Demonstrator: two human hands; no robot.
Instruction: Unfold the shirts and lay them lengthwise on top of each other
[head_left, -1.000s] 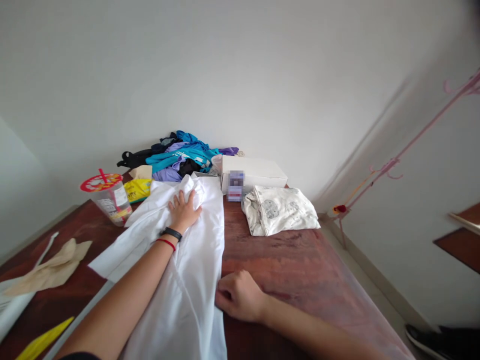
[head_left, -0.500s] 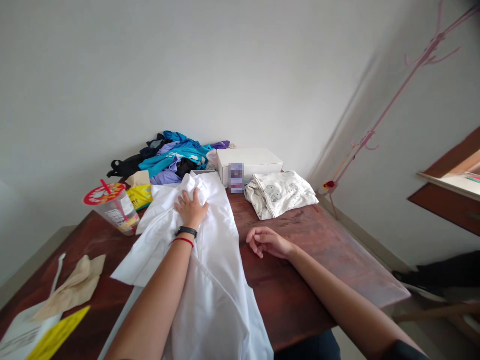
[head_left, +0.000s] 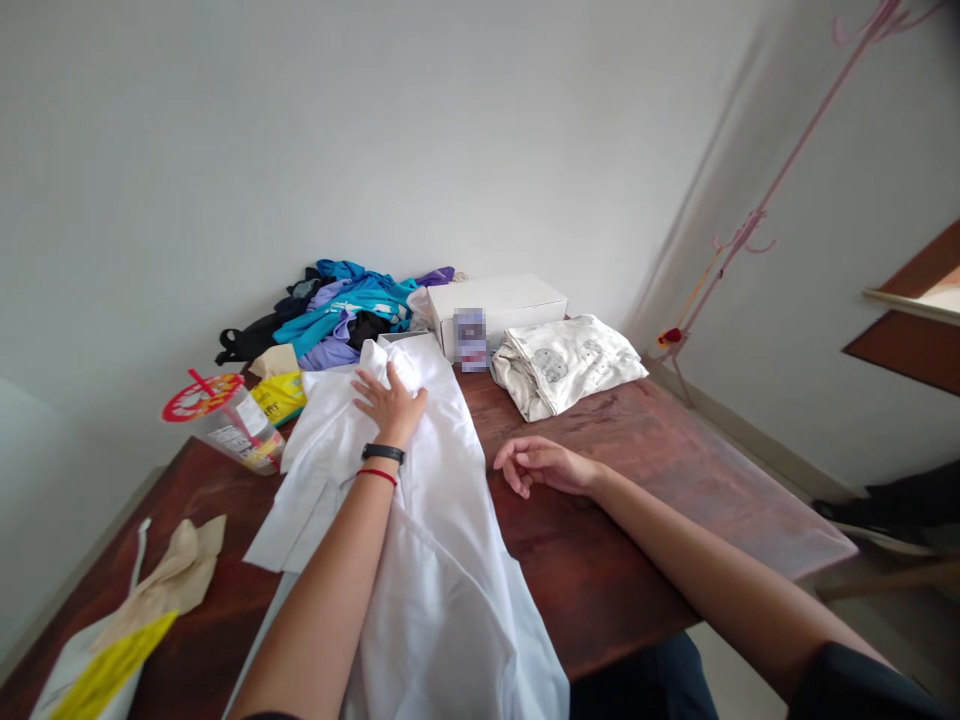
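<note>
A long white garment [head_left: 442, 560] lies spread down the dark wooden table [head_left: 645, 450], from its far end to the near edge. My left hand [head_left: 390, 400] presses flat on the bunched far end of the garment, fingers spread; a black band and a red string sit on that wrist. My right hand [head_left: 536, 465] hovers low over the bare wood just right of the garment, fingers loosely curled and holding nothing.
A folded patterned cloth [head_left: 566, 360] and a white box [head_left: 499, 305] lie at the far right. A heap of blue, purple and black clothes [head_left: 337, 310] sits against the wall. A plastic cup [head_left: 225, 420], yellow packet [head_left: 279, 397] and papers [head_left: 150, 600] occupy the left.
My right hand left the garment's near right edge and moved forward to the bare wood, opening loosely. My left hand stayed on the bunched cloth. The view shifted.
</note>
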